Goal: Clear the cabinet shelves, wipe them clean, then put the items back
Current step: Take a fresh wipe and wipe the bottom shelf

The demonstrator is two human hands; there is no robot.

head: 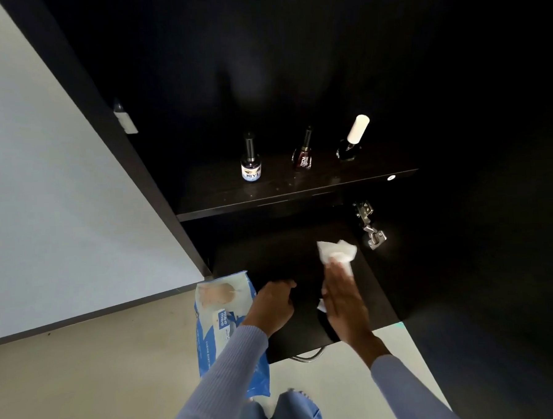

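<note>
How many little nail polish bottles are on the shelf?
3, all standing in a row on the upper shelf: the labelled bottle at left, the dark red bottle in the middle, the white-capped bottle at right. The dark cabinet could hide others.

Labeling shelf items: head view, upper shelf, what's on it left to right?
Bottle with blue-and-white label → dark red nail polish bottle → black bottle with white cap. All three stand apart on the upper shelf.
</note>
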